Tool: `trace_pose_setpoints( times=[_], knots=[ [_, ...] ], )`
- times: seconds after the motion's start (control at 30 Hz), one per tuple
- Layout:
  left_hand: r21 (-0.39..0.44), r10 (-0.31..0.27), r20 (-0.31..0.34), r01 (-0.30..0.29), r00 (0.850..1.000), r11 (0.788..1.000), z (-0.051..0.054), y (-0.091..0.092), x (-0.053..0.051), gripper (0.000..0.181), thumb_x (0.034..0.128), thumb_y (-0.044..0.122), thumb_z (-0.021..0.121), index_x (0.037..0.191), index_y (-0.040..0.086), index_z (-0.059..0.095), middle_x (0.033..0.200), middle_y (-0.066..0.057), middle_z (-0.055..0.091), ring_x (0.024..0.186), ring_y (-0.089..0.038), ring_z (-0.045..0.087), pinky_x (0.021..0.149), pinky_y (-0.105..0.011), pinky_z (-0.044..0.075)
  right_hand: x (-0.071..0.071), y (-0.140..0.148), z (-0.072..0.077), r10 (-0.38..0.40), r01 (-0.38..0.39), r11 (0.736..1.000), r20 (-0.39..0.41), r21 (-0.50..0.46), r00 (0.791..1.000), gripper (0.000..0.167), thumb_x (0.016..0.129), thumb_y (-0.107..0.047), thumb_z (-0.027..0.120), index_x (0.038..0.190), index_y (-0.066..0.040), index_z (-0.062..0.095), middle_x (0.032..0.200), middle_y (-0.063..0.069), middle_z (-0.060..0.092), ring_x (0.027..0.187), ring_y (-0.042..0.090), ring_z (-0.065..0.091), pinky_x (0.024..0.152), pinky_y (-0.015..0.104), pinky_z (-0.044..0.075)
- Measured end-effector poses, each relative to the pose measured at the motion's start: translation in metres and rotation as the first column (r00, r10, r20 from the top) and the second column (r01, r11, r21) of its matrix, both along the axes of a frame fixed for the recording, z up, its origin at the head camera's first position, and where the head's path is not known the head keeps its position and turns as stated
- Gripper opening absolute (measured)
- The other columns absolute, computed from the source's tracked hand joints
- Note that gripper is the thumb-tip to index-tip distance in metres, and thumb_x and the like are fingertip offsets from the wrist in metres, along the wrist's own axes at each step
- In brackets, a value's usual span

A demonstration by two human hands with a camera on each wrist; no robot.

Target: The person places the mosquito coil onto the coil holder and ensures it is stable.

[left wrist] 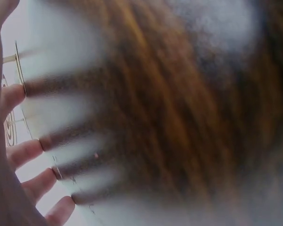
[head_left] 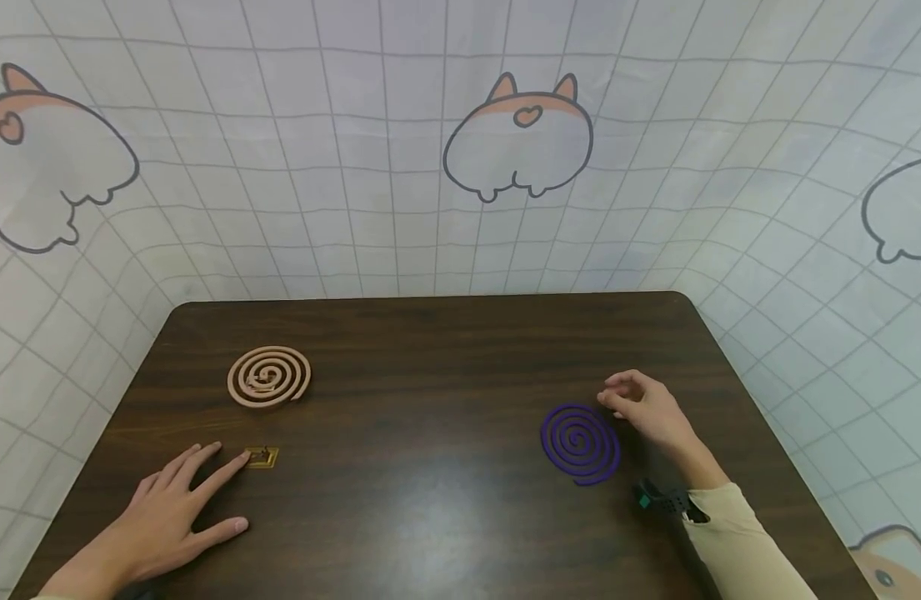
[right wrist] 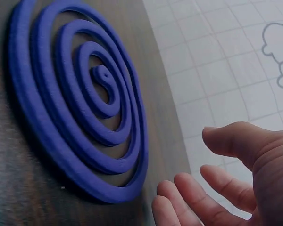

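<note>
On the left, a tan mosquito coil lies flat on the table. Nearer the person is a small gold metal coil stand, a flat plate with a raised piece. My left hand is spread on the table, its index fingertip touching the stand's left edge. The left wrist view shows the fingertips resting on the tabletop. A purple mosquito coil lies at the right, its spiral filling much of the right wrist view. Just beyond its right edge hovers my right hand, fingers loosely bent and holding nothing.
The dark wooden table has rounded far corners. A white grid-patterned curtain with cartoon animals surrounds its back and sides. A dark wrist strap sits on the right wrist.
</note>
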State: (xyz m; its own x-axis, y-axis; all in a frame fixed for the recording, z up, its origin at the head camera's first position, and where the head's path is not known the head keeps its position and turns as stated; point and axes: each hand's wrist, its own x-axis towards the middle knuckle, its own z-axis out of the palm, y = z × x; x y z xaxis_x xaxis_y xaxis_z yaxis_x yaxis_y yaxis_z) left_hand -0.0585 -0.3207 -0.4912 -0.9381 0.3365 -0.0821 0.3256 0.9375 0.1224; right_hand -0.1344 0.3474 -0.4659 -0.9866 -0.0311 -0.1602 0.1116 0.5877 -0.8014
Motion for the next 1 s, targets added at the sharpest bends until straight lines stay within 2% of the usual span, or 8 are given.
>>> trace_pose_setpoints(
  times=[0.07,0.17,0.33,0.43,0.57,1.0],
  knots=[
    [-0.006,0.005,0.001,-0.005,1.0,1.0,0.0,0.0,0.0,0.087,0.087,0.07,0.068,0.16,0.039,0.035,0.159,-0.019,0.038,0.142,-0.049,0.038,0.094,-0.076,0.038,0.0,0.0,0.0,0.006,-0.006,1.0,-0.006,0.028,1.0,0.047,0.1,-0.034,0.069,0.131,-0.001,0.06,0.125,0.019,0.072,0.099,0.006,0.07,0.081,0.025,0.059],
    [-0.005,0.01,0.0,-0.01,1.0,1.0,0.001,0.001,0.001,0.09,0.0849,0.071,0.07,0.16,0.038,0.035,0.159,-0.02,0.038,0.142,-0.049,0.038,0.094,-0.077,0.038,0.003,-0.001,-0.001,0.013,-0.012,0.997,-0.013,0.074,1.0,0.046,0.099,-0.035,0.071,0.13,-0.003,0.062,0.125,0.019,0.073,0.103,0.016,0.072,0.081,0.026,0.057],
    [-0.007,0.015,0.003,-0.015,1.0,1.0,0.001,0.002,0.001,0.092,0.0836,0.072,0.071,0.161,0.039,0.034,0.159,-0.019,0.037,0.141,-0.049,0.038,0.094,-0.076,0.038,0.012,-0.002,-0.003,0.02,-0.02,0.991,0.004,0.13,1.0,0.047,0.097,-0.037,0.074,0.13,-0.007,0.063,0.127,0.017,0.072,0.115,0.031,0.071,0.089,0.039,0.057],
    [-0.01,0.014,0.009,-0.014,1.0,1.0,0.001,0.001,0.001,0.094,0.0817,0.074,0.071,0.161,0.039,0.033,0.159,-0.019,0.037,0.141,-0.048,0.038,0.094,-0.075,0.039,0.017,-0.004,-0.004,0.04,-0.04,0.987,0.003,0.157,0.999,0.048,0.095,-0.037,0.076,0.131,-0.008,0.063,0.127,0.017,0.072,0.116,0.033,0.071,0.091,0.045,0.057],
    [-0.008,0.009,0.005,-0.009,1.0,1.0,0.0,-0.001,0.002,0.098,0.0787,0.075,0.073,0.161,0.04,0.033,0.158,-0.019,0.038,0.141,-0.048,0.038,0.093,-0.076,0.039,0.023,-0.009,-0.004,0.063,-0.062,0.977,0.002,0.202,0.998,0.052,0.091,-0.038,0.08,0.13,-0.008,0.064,0.126,0.016,0.072,0.114,0.032,0.07,0.09,0.045,0.057],
    [0.002,0.012,-0.001,-0.012,1.0,1.0,-0.001,0.002,0.002,0.099,0.0781,0.077,0.072,0.161,0.041,0.032,0.159,-0.019,0.038,0.142,-0.047,0.038,0.094,-0.076,0.039,0.023,-0.018,-0.001,0.059,-0.064,0.962,0.026,0.265,0.998,0.066,0.082,-0.043,0.088,0.131,-0.007,0.062,0.128,0.018,0.067,0.119,0.038,0.063,0.098,0.056,0.051]
  ],
)
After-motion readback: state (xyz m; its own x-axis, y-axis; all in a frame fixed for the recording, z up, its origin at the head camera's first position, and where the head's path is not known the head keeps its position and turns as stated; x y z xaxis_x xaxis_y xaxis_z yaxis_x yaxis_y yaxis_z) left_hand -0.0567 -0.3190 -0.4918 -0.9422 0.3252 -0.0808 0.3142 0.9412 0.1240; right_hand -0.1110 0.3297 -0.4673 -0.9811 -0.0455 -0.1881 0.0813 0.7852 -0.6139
